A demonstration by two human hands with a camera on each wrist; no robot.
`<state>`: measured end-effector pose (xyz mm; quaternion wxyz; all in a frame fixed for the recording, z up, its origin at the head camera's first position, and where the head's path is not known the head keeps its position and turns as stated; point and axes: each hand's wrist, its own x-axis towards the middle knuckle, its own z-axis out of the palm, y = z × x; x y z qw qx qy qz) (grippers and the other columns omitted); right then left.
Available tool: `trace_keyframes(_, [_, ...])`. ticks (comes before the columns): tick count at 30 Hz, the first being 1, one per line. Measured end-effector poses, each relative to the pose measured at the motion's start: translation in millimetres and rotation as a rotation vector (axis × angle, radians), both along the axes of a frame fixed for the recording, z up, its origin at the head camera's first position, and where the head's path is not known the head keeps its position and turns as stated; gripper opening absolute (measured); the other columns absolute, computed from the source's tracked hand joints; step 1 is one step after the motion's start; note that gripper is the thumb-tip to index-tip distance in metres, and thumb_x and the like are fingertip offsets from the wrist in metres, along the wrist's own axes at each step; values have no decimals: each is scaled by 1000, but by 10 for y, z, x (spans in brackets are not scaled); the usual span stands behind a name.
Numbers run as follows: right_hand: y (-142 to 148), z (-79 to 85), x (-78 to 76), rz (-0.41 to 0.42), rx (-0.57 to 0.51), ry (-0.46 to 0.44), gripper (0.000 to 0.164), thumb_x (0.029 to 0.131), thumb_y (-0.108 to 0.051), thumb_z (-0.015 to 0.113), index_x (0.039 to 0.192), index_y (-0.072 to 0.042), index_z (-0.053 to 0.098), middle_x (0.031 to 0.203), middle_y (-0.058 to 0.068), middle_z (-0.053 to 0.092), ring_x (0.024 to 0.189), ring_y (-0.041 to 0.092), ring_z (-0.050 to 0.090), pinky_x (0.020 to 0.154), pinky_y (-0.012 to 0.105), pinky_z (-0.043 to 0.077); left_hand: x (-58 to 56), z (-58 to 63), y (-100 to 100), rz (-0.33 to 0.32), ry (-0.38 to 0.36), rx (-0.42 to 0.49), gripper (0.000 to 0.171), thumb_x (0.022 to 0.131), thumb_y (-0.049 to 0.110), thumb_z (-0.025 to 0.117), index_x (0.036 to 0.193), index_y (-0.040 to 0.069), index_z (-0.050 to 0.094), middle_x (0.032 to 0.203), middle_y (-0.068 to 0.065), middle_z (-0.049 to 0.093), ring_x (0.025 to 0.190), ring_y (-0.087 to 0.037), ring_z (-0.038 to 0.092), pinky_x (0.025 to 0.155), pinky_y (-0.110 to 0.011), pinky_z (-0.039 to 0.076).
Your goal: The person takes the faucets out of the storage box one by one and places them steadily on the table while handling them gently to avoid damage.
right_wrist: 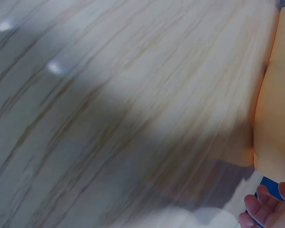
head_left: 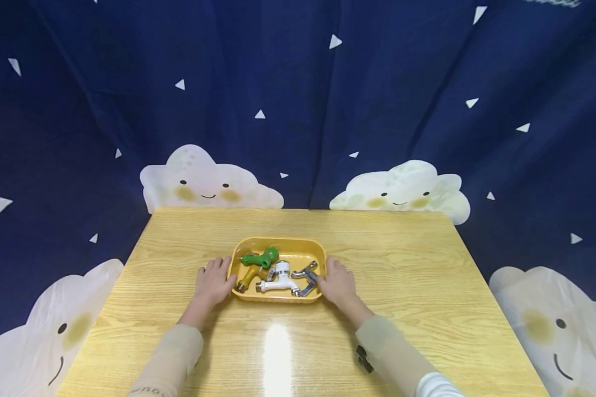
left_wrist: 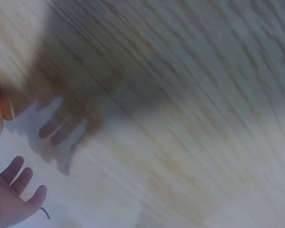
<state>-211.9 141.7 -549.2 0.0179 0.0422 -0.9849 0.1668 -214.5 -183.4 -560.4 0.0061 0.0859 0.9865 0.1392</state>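
A yellow plastic basin (head_left: pixel 278 298) stands on the wooden table, with several taps inside. A green tap (head_left: pixel 263 258) lies at the back left, partly over a mustard-yellow tap (head_left: pixel 248 277). In the middle is a white tap (head_left: pixel 280 282) with a metal spout tip. To its right lies a chrome tap (head_left: pixel 308 278). My left hand (head_left: pixel 213 282) holds the basin's left end, thumb at the rim and fingers along the outside. At the opposite end my right hand (head_left: pixel 339 282) grips the rim, its thumb over the edge. Both wrist views show fingers beside the basin wall (right_wrist: pixel 278 95).
Beneath everything is a light wood-grain table (head_left: pixel 402 264) with a glossy reflection in front. A dark blue curtain (head_left: pixel 298 110) with white triangles hangs behind it. Cloud-shaped prints (head_left: pixel 402 187) border the table's back and sides.
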Motion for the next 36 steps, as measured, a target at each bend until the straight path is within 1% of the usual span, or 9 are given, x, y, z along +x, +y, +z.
trace_keyframes(4, [-88,-15,-2,5,8,2,30,80,-30,53,97,-8,46,87,10,53,75,26,52,65,41,42,1,-15,-90,2,17,-8,57,90,35,42,137,5,36,126,-20,44,117,-38,38,90,-60,30])
trace_keyframes(10, [-208,-25,6,5,6,-6,30,79,-30,54,98,-8,47,86,9,51,73,25,50,66,41,41,18,5,-203,8,12,-10,56,90,35,42,137,5,36,127,-20,44,118,-39,38,90,-60,30])
trace_keyframes(16, [-301,-32,16,8,16,-11,32,80,-30,53,101,-7,46,86,9,51,75,26,51,66,40,41,32,16,-278,13,13,3,56,90,34,42,137,3,37,129,-22,43,119,-40,38,92,-61,29])
trace_keyframes(22, [-376,-29,28,15,8,-10,32,80,-30,53,100,-7,46,84,8,50,74,24,49,67,39,40,45,5,-355,14,19,-8,57,90,34,41,137,3,36,129,-22,43,119,-40,38,91,-60,30])
trace_keyframes(28, [-457,-16,55,16,3,-29,33,79,-30,53,100,-6,46,83,7,49,73,23,47,66,40,40,69,23,-424,22,20,-2,56,90,32,43,137,2,37,129,-23,43,119,-41,37,91,-61,29])
trace_keyframes(32, [-501,-21,64,18,9,-31,33,79,-30,53,101,-6,45,82,6,47,72,23,47,65,38,40,86,36,-461,29,13,-14,56,90,33,42,137,2,36,129,-23,43,118,-41,37,91,-61,29])
trace_keyframes(36, [-526,-28,65,21,14,-29,30,79,-29,51,98,-7,44,79,5,45,69,22,45,62,36,38,89,31,-487,32,11,-21,56,91,33,41,137,3,36,129,-23,42,118,-41,38,90,-60,30])
